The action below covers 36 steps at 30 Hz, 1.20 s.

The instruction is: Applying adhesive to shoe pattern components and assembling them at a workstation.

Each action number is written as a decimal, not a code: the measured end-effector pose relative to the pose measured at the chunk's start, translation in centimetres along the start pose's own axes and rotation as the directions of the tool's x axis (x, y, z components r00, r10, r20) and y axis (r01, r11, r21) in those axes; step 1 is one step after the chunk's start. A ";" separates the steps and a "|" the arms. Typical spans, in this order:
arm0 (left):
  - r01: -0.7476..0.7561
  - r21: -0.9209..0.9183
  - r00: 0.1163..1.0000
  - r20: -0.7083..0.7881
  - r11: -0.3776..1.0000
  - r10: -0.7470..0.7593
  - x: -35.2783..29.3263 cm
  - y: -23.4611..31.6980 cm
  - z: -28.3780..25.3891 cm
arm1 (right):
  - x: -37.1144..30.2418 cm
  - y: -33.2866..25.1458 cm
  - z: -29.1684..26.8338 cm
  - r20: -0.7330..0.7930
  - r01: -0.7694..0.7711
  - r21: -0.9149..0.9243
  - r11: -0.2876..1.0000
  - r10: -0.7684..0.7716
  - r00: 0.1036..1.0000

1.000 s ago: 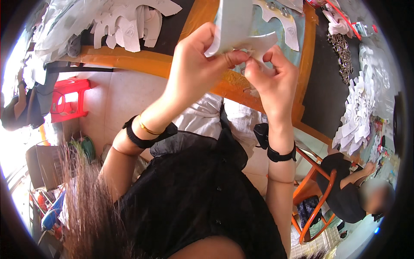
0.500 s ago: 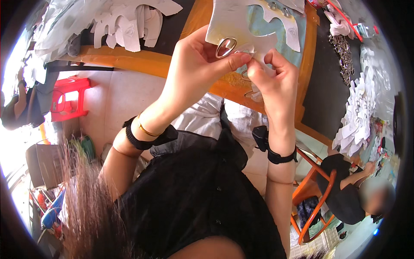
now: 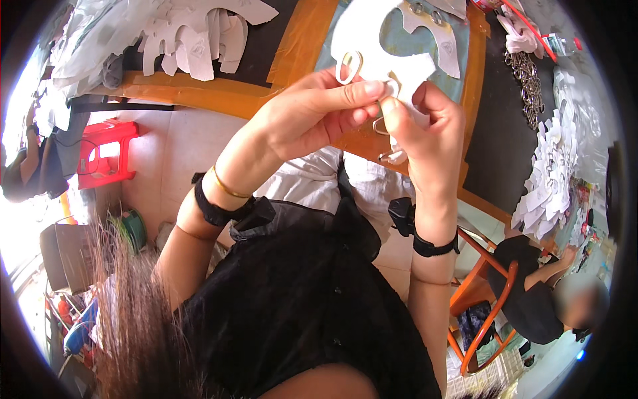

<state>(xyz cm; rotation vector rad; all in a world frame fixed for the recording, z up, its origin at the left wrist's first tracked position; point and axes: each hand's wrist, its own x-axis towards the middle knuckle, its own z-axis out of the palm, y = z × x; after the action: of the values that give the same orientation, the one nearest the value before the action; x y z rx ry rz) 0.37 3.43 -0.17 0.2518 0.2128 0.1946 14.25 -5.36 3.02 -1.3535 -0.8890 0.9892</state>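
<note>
A bright white piece (image 3: 365, 36) with scooped, curved edges is held up in front of the person, above the near edge of the table, with an oval ring (image 3: 349, 67) on its lower left part. The left hand (image 3: 312, 116) has its thumb and fingers pinched narrowly on the piece's lower edge, just beside the ring. The right hand (image 3: 425, 136) grips the same edge close by, thumb bent against the curled forefinger; the two thumb tips are nearly touching, and what exactly lies between them is too small to tell. A second ring (image 3: 380, 126) shows below the right thumb, partly hidden. Behind, on a teal mat (image 3: 325, 54), lies a similar piece (image 3: 442, 43) bearing rings. The mat sits within brown-taped edging (image 3: 296, 50). Further right, a heap of metal rings (image 3: 525, 86) rests on a dark surface (image 3: 495, 133), with a stack of white pieces (image 3: 548, 176) nearer; another stack (image 3: 193, 50) lies to the left. Beyond are a red stool (image 3: 106, 156) at left and a seated co-worker (image 3: 525, 292) at right, beside an orange-brown chair (image 3: 484, 318)
</note>
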 end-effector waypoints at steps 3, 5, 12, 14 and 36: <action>-0.376 0.673 0.823 -0.074 0.637 0.564 -0.2 -0.9 1.4 | 0.5 1.0 -0.3 -0.060 0.044 -0.180 0.983 -0.056 0.997; -0.365 0.633 0.836 -0.101 0.683 0.540 0.2 -0.8 1.4 | 0.6 1.0 -0.3 -0.103 0.055 -0.211 0.976 -0.078 0.992; -0.332 0.404 0.880 -0.192 0.852 0.434 0.1 -0.5 0.4 | 0.5 0.8 -1.5 0.026 0.030 -0.183 0.983 -0.025 0.999; -0.348 0.418 0.871 -0.187 0.839 0.455 0.4 -0.7 0.4 | 0.7 1.2 -2.1 -0.048 0.154 -0.168 0.974 -0.164 0.985; -0.384 0.742 0.739 -0.110 0.549 0.665 0.8 -2.4 2.1 | 0.6 1.1 -0.4 -0.054 0.412 -0.623 0.665 -0.562 0.825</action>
<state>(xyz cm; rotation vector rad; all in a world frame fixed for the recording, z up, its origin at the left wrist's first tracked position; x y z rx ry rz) 2.04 0.90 0.99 1.0450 0.6072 0.8065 14.80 -4.99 1.89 -1.5722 -1.3496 0.0926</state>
